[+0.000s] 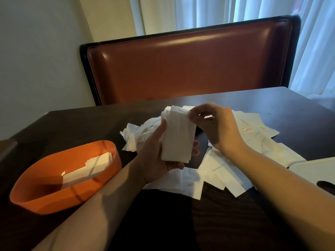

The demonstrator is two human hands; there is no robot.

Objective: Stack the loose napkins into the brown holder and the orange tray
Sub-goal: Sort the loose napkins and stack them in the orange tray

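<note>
Napkins (pixel 176 138), a folded bundle at frame centre, sit gripped in the left hand (pixel 155 160); the right hand (pixel 215 127) pinches their top edge.

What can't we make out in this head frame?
- Brown holder: not in the head view at all.
- White lid-like object: cut off by the right edge, identity unclear.
- Napkin count in the stack gripped by the left hand: layers too thin to tell.
- Right hand fingertips: pinch the stack's top corner, contact slightly blurred.
- Orange tray contents: partly shadowed by its near wall.
</note>
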